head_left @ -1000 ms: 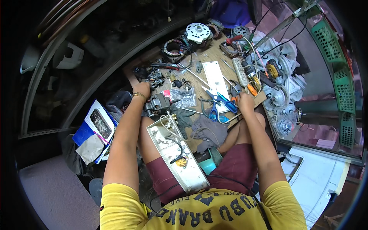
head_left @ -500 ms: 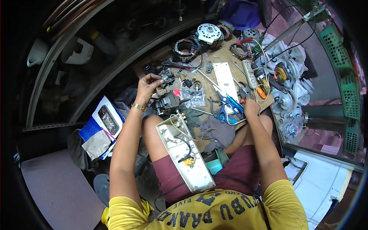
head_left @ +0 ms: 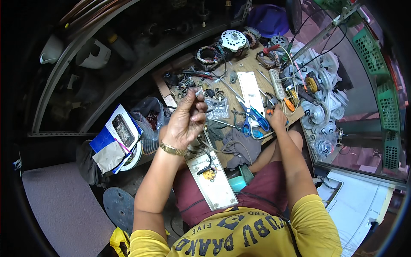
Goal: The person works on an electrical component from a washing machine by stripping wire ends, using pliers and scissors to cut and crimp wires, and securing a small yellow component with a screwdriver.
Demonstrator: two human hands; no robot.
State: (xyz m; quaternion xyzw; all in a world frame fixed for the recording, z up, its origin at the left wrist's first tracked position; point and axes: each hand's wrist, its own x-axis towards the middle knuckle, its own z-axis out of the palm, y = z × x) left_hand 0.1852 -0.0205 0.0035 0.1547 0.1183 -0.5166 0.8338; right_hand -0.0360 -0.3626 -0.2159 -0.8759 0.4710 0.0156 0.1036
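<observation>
My left hand (head_left: 186, 120) is raised above the bench's near left side, its fingertips pinching a small pale piece (head_left: 198, 91) whose kind I cannot make out. My right hand (head_left: 277, 119) is closed round the orange-handled pliers (head_left: 270, 110), low over the bench's right side. Just left of it lie blue-handled scissors (head_left: 256, 121). Across my lap rests a long white housing (head_left: 214, 188) with a dark cable and a round yellow part (head_left: 209, 174) inside. My left hand and wrist hide the dark motor by the housing's far end.
On the wooden bench (head_left: 239, 55) are a white panel (head_left: 248, 90), a grey rag (head_left: 241, 147), a power strip (head_left: 278, 84), a cordless drill (head_left: 314, 81) and wound motor coils (head_left: 207, 55). White plastic parts (head_left: 332, 103) are heaped at the right. Papers (head_left: 115, 139) lie left.
My left hand has come up from the small metal parts at the bench's left, nearer to me and to the right, with a pale piece in its fingertips. My right hand has barely shifted.
</observation>
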